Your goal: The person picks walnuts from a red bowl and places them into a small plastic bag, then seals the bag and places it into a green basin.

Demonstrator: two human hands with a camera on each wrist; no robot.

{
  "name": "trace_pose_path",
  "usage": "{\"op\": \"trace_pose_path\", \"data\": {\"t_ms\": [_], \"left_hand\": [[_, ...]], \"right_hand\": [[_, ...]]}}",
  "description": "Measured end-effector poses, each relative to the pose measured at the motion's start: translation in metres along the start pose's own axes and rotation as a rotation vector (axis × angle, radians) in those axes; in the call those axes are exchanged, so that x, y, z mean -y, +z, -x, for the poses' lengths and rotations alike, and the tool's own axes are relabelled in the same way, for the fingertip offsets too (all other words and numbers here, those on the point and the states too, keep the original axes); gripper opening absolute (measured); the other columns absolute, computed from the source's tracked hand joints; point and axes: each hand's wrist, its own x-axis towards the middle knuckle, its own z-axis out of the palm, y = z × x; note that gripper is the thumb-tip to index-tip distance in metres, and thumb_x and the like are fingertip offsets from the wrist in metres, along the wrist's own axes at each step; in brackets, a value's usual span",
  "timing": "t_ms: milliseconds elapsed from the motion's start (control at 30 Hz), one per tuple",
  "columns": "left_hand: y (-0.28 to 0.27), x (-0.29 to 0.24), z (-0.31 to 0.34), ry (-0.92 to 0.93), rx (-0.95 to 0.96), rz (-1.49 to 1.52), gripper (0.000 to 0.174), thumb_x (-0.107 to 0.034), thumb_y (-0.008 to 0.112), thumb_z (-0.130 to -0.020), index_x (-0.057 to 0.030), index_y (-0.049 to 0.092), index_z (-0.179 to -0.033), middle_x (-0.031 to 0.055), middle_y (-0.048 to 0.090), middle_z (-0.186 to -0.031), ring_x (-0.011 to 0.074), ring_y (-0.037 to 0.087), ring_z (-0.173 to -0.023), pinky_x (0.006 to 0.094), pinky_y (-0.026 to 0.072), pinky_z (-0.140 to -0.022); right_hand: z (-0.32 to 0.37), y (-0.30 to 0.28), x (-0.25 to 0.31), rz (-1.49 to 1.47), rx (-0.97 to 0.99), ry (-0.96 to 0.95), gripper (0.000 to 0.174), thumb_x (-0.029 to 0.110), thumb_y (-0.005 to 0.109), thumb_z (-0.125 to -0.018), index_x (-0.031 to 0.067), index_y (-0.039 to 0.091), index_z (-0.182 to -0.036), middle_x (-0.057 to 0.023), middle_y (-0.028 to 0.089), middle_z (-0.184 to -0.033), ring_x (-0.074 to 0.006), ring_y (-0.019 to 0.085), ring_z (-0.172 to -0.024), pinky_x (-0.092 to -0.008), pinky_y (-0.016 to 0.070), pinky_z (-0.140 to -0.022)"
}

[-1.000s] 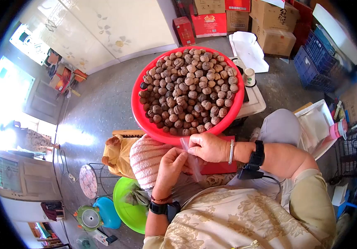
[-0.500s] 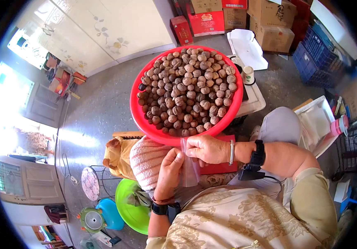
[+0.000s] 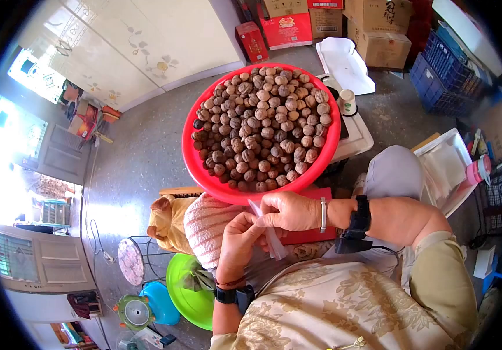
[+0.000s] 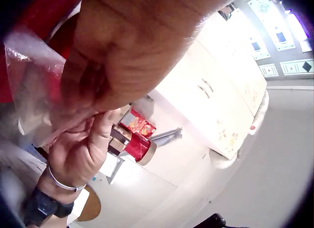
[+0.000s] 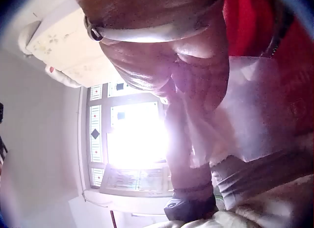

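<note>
From my end, the left hand [image 3: 236, 239] and right hand [image 3: 291, 211] meet just on the near side of the red basin [image 3: 334, 137], each pinching the clear plastic bag [image 3: 275, 245] between thumb and fingers. The bag hangs from those 2 grips, also on the basin's near side. I judge it almost weightless, limp and slippery, with thin layers likely to cling; I'd hold it by its upper edge, 1 layer per hand, and pull gently, since thin film could tear. I can't tell whether its mouth is open. Compared with 0.5 s ago, the bag has gone from a broad flat sheet to a narrow, gathered strip slanting away from the basin, and the 2 thumbs sit closer together. Walnuts [image 3: 262, 128] fill the basin. Beyond it lies a white tray [image 3: 344, 64], with cardboard boxes [image 3: 382, 49] behind.
</note>
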Motion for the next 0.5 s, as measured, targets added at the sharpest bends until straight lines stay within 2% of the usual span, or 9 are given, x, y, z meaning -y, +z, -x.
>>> {"op": "trace_pose_path", "data": {"t_ms": [200, 300, 500], "left_hand": [[-0.011, 0.009, -0.003, 0.024, 0.028, -0.114, 0.016, -0.018, 0.066, -0.101, -0.0052, 0.057, -0.097, 0.0082, 0.068, -0.079, 0.0143, 0.063, -0.063, 0.0281, 0.0539, -0.057], [-0.009, 0.008, -0.003, 0.056, 0.073, -0.004, 0.015, -0.017, 0.064, -0.102, -0.0051, 0.056, -0.099, 0.0106, 0.070, -0.084, 0.0149, 0.064, -0.067, 0.0284, 0.0555, -0.060], [-0.001, 0.001, -0.001, 0.024, 0.005, 0.074, 0.015, -0.018, 0.062, -0.103, -0.0052, 0.055, -0.103, 0.0118, 0.071, -0.094, 0.0171, 0.069, -0.075, 0.0279, 0.0573, -0.064]], "right_hand": [[-0.004, 0.000, -0.006, -0.093, 0.010, 0.081, 0.022, 0.019, 0.061, -0.100, -0.0027, 0.065, -0.101, -0.0095, 0.070, -0.083, -0.0154, 0.065, -0.079, -0.0353, 0.0544, -0.069], [-0.003, 0.000, -0.006, -0.035, -0.022, 0.019, 0.021, 0.016, 0.058, -0.100, -0.0036, 0.065, -0.101, -0.0104, 0.071, -0.083, -0.0158, 0.066, -0.078, -0.0357, 0.0548, -0.069], [-0.008, -0.001, -0.014, -0.044, -0.016, -0.006, 0.023, 0.014, 0.050, -0.103, -0.0047, 0.064, -0.103, -0.0101, 0.070, -0.081, -0.0175, 0.067, -0.071, -0.0344, 0.0563, -0.065]]}}
